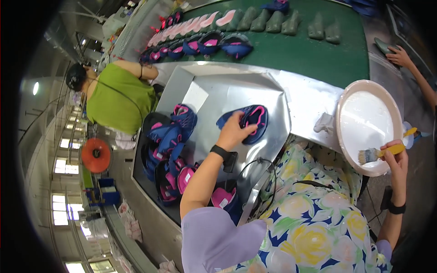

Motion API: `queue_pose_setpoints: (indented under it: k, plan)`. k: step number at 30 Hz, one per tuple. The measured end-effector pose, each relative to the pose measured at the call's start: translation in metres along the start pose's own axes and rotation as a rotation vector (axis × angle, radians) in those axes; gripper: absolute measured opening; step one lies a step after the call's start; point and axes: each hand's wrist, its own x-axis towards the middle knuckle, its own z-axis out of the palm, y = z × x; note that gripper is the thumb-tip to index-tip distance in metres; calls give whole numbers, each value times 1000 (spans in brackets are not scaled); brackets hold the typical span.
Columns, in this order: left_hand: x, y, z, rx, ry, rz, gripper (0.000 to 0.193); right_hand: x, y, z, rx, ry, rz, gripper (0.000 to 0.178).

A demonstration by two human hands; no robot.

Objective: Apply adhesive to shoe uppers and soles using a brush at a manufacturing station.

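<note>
My left hand point(236, 131) grips a navy and pink shoe upper point(255, 119) over the metal tray point(218, 88), thumb and fingers closed on its edge. In my right hand point(397, 159) is a paintbrush point(371, 156) with a yellow handle and pale bristles. The bristles hang over the near rim of a round, pale basin point(340, 107) of white liquid. A heap of similar navy and pink uppers point(170, 132) lies left of my left forearm, partly hidden by it.
Beyond the tray, a green conveyor belt point(314, 57) carries rows of shoe lasts point(274, 22) and uppers point(236, 45). A person in a green top point(119, 100) works at left. Another person's hand point(399, 56) holds a last at far right. A crumpled whitish cloth point(324, 123) lies beside the basin.
</note>
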Motion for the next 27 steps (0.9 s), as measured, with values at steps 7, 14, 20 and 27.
queue_pose_setpoints:
  k: [7,14,20,27]
  plan:
    - [182,20,-66,-202,56,86,19,9,-15,19,72,-106,-18,20]
    - [234,153,-124,-476,608,496,60,-4,16,-8,1,17,-52,18]
    - [38,-143,-174,277,637,-353,61,21,15,5,-15,-141,-6,18]
    - [-75,-198,-163,808,93,-790,84,9,-5,31,-15,-119,37,20]
